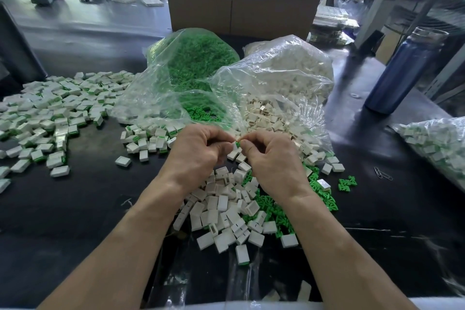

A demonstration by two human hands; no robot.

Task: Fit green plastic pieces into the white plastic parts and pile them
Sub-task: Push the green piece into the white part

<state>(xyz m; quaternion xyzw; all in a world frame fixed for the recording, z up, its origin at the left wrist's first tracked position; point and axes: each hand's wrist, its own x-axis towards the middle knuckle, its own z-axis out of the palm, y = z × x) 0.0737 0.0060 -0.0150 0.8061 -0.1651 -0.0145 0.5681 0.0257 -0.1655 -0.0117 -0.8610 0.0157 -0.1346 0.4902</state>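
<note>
Green piece, small and hard, sits pinched between the curled fingers of left hand and right hand. Boxy white parts heap beneath on the glossy black table, with bare room toward its near left edge.

We see a dark table with a smooth, faintly glossy top. The white parts are hard plastic, smooth with a slight sheen; the green pieces are plastic too, and look matt. Both bags are thin clear plastic film, crinkled and shiny. The box behind is plain brown cardboard, matt. The bottle has a glossy blue body that looks like metal. Two paper clips are thin bright wire.
</note>
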